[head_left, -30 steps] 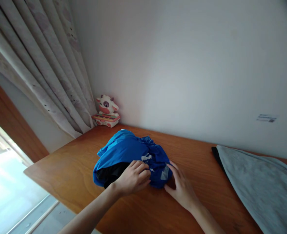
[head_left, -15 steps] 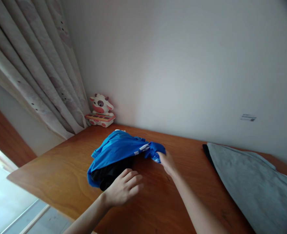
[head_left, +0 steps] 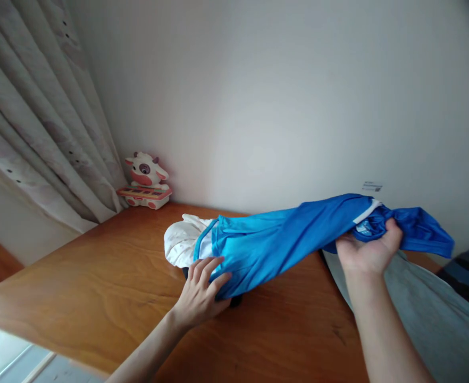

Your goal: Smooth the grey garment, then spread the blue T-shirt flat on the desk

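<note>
Over the wooden surface I see my right hand clamped on the blue garment, stretched toward my left hand, whose spread fingers press its lower end.

Blue garment stretched between left hand on wooden table and raised right hand

Left hand flat, fingers spread, pressing down; right hand raised, fist closed, arm extended.
</note>
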The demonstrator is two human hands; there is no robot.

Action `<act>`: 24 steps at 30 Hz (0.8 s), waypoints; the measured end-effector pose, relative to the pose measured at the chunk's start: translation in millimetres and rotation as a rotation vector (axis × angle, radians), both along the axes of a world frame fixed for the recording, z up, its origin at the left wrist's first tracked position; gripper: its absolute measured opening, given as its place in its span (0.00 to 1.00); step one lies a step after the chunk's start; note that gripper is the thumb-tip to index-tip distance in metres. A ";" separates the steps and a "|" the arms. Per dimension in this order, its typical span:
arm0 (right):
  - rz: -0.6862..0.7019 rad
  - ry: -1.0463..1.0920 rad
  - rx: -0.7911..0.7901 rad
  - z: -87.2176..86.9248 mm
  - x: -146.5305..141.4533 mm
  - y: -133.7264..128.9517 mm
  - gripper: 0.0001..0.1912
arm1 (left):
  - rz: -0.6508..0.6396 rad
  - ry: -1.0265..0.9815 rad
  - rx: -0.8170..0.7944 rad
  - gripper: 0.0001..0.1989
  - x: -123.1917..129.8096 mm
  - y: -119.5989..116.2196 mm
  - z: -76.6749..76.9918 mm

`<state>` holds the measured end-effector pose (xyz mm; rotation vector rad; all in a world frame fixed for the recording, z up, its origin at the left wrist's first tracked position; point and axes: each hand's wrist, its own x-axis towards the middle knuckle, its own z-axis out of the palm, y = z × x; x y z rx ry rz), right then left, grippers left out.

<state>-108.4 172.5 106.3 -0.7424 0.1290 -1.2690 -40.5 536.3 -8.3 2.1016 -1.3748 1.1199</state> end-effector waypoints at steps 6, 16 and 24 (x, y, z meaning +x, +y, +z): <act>-0.134 0.764 -0.485 -79.6 -22.2 -13.3 0.28 | 0.024 0.421 0.082 0.26 8.3 -13.4 8.7; 0.069 1.397 -1.451 -155.1 -8.4 72.8 0.25 | -0.171 0.557 0.326 0.13 8.6 -63.4 26.1; -0.338 1.124 -0.661 -198.2 -13.7 11.1 0.21 | 0.094 0.512 0.377 0.19 55.5 -47.8 -18.0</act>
